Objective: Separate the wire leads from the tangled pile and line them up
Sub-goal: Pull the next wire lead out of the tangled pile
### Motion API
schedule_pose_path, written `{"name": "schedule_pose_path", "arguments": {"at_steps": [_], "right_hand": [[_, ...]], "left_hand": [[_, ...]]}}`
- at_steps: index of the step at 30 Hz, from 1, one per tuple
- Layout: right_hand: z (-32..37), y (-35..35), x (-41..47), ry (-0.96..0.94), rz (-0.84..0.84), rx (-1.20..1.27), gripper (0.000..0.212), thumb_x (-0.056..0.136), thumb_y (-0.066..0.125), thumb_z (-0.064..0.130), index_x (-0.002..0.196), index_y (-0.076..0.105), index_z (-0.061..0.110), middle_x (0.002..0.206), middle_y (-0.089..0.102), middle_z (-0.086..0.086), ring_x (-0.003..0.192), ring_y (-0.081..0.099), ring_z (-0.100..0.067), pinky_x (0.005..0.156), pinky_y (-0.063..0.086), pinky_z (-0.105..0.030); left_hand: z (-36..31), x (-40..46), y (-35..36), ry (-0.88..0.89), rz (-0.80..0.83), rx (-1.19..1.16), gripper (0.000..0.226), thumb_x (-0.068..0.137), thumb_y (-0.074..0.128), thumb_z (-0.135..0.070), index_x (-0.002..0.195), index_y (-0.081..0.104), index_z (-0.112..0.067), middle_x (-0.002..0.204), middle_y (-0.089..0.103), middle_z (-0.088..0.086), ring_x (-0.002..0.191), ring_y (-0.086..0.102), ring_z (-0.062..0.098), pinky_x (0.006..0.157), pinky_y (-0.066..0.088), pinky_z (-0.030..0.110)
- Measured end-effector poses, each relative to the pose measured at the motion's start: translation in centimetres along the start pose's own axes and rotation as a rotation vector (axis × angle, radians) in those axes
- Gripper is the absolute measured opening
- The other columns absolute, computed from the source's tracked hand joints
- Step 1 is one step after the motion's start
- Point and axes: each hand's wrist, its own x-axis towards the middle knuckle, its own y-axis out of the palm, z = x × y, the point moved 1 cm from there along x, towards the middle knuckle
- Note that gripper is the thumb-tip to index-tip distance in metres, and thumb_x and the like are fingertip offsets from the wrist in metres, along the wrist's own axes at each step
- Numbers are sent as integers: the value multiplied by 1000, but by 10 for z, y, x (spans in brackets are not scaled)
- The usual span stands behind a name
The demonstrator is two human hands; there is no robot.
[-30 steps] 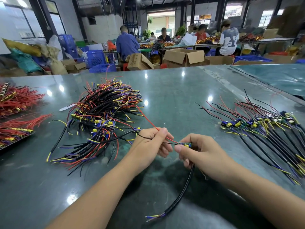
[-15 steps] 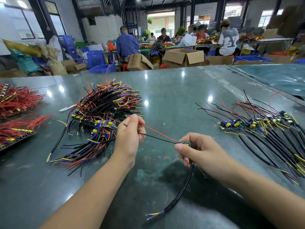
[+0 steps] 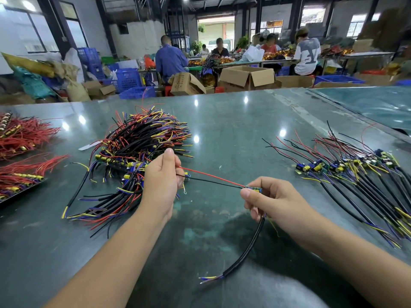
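We've got a big dark green counter (image 3: 233, 130) here, with the tangled pile (image 3: 138, 156) of wire leads sitting left of centre and the lined-up row (image 3: 355, 178) fanned out on the right. Between them our left hand (image 3: 162, 183) pinches the thin red and black wires, while our right hand (image 3: 275, 201) grips the lead (image 3: 244, 252) by its little board, black cable drooping onto the counter.

big workshop, glossy green table (image 3: 222, 121), windows (image 3: 33, 34) on the left, blue crates (image 3: 127, 79), cardboard boxes (image 3: 246, 77), workers at far benches (image 3: 278, 61)
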Motion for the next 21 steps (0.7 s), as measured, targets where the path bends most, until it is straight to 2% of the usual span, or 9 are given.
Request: {"name": "schedule_pose_path", "arguments": {"at_steps": [1, 3, 6, 10, 12, 14, 17, 19, 21], "right_hand": [[-1, 0, -1, 3, 7, 1, 11, 89, 62, 13, 83, 60, 4, 63, 61, -4, 50, 53, -12, 51, 42, -16], [-1, 0, -1, 8, 16, 12, 12, 88, 64, 16, 82, 61, 6, 64, 62, -4, 51, 53, -12, 52, 42, -16], [0, 0, -1, 16, 12, 58, 21, 77, 68, 29, 80, 63, 9, 64, 63, -5, 51, 52, -13, 52, 43, -18], [1, 2, -1, 36, 69, 106, 24, 69, 69, 36, 76, 66, 14, 66, 64, -7, 52, 52, -13, 52, 42, -18], [1, 1, -1, 32, 69, 121, 23, 69, 69, 37, 75, 67, 14, 66, 64, -7, 51, 51, -13, 51, 42, -18], [1, 0, 0, 24, 32, 157, 28, 67, 70, 35, 77, 66, 10, 65, 63, -8, 49, 51, -13, 50, 42, -18], [2, -3, 3, 14, -28, 224, 32, 64, 70, 33, 78, 63, 5, 62, 63, -7, 45, 50, -12, 48, 43, -17], [2, -2, 3, 11, -39, 235, 32, 64, 70, 32, 79, 63, 4, 62, 62, -8, 45, 50, -12, 47, 43, -17], [2, -1, 2, 10, -32, 221, 32, 65, 69, 31, 80, 63, 3, 63, 63, -9, 46, 50, -13, 48, 43, -18]], "left_hand": [[0, 1, -2, 16, -12, 9, 36, 103, 37, -22, 71, 51, -12, 38, 36, -8, 36, 29, 2, 39, 27, 14], [0, 3, -4, 43, -17, 26, 23, 101, 42, -16, 90, 62, -15, 41, 38, -11, 37, 33, 2, 40, 30, 15], [-1, 4, -3, 59, -23, 21, 23, 99, 45, -10, 113, 57, -25, 41, 41, -10, 37, 35, 3, 39, 33, 15], [-4, 2, -1, 64, -76, -19, 22, 99, 45, -9, 108, 57, -26, 49, 37, -6, 37, 34, 4, 38, 30, 16], [-4, 1, 0, 2, -49, -95, 18, 101, 44, -18, 111, 59, -19, 52, 34, -4, 39, 32, 4, 39, 29, 17], [-6, -3, 1, -145, 26, -260, 36, 99, 40, -42, 117, 56, -15, 47, 37, -4, 39, 34, 8, 39, 30, 18], [-12, -13, 6, -348, 192, -380, 77, 74, 39, -75, 118, 54, -14, 52, 51, 2, 44, 44, 14, 41, 37, 21], [-14, -21, 12, -421, 297, -364, 82, 60, 46, -76, 112, 58, -13, 59, 60, 3, 47, 51, 13, 43, 43, 20], [-11, -28, 20, -411, 388, -282, 66, 62, 56, -63, 104, 64, -13, 65, 66, 3, 50, 55, 9, 48, 48, 19]]}}
